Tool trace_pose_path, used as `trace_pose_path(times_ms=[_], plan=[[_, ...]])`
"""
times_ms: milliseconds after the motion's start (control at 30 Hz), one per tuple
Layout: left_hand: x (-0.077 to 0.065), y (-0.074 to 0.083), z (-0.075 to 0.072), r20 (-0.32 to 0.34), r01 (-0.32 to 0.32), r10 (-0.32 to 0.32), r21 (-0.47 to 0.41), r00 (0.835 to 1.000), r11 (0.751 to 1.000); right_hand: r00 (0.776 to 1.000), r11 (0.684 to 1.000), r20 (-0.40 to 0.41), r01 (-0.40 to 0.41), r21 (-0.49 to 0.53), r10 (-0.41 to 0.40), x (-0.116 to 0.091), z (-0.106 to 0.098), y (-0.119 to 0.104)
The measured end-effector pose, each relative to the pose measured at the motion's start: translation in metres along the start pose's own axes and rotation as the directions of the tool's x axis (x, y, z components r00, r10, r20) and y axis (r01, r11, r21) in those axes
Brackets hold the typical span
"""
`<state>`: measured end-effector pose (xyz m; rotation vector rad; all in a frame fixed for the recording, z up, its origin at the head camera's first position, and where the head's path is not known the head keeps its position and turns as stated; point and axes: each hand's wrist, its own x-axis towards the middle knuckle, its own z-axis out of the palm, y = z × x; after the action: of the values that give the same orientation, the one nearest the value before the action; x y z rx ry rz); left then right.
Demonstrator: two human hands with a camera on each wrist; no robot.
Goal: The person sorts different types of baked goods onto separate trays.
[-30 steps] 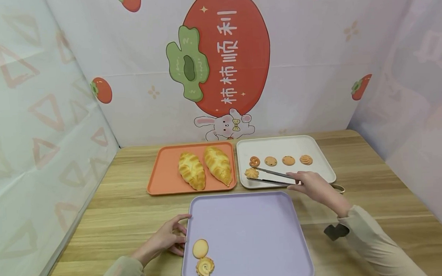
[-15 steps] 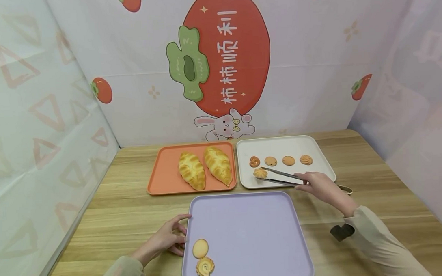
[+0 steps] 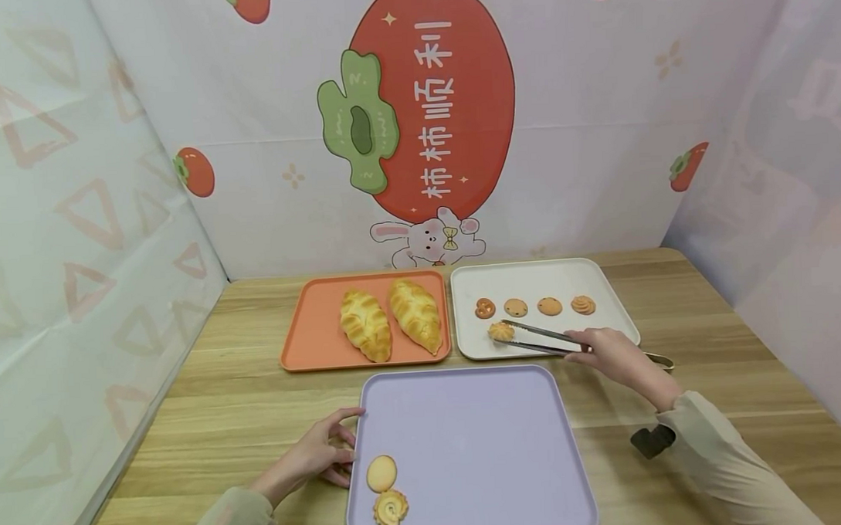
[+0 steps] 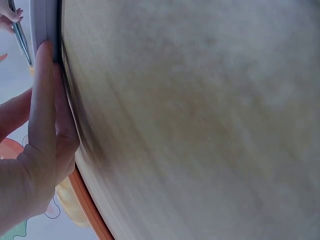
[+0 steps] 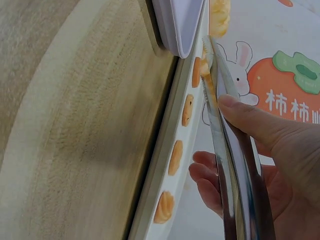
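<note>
My right hand (image 3: 608,356) grips metal tongs (image 3: 544,334) over the front of the white tray (image 3: 607,335). A ridged, flower-shaped cookie (image 3: 501,331) sits between the tong tips; I cannot tell whether it touches the tray. In the right wrist view the thumb presses on one arm of the tongs (image 5: 232,145). My left hand (image 3: 320,451) rests against the left rim of the lavender tray (image 3: 469,446), index finger laid along it. On that tray lie a plain round cookie (image 3: 381,474) and a swirled, scalloped cookie (image 3: 390,509).
Behind the cookie at the tongs, a pretzel (image 3: 485,308), two round speckled cookies (image 3: 515,307) and a swirl cookie (image 3: 583,305) stand in a row. An orange tray (image 3: 311,328) with two bread loaves (image 3: 415,315) is at back left. Patterned cloth walls surround the wooden table (image 3: 210,409).
The right hand, the tongs and the flower-shaped cookie between their tips have shifted to the right over the white tray. The left hand has stayed at the lavender tray's rim.
</note>
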<state>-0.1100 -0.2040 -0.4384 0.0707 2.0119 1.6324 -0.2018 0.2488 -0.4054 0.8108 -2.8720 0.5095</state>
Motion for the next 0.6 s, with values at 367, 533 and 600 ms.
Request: trace_pose_path(times_ms=[367, 533, 600], plan=[[0.0002, -0.0005, -0.0005, -0.001, 0.001, -0.001, 0.002, 1.0, 1.0, 1.0, 1.0, 0.012, -0.009, -0.016, 0.009, 0.0005, 0.0031, 0.003], [0.0, -0.0003, -0.0011, -0.002, -0.003, 0.003, 0.008, 1.0, 1.0, 1.0, 1.0, 0.009, -0.001, -0.02, 0.002, 0.0008, 0.0043, 0.0044], [0.0001, -0.0004, -0.0012, -0.001, -0.004, 0.004, 0.008, 1.0, 1.0, 1.0, 1.0, 0.01, -0.001, -0.02, 0.001, 0.0009, 0.0048, 0.0047]])
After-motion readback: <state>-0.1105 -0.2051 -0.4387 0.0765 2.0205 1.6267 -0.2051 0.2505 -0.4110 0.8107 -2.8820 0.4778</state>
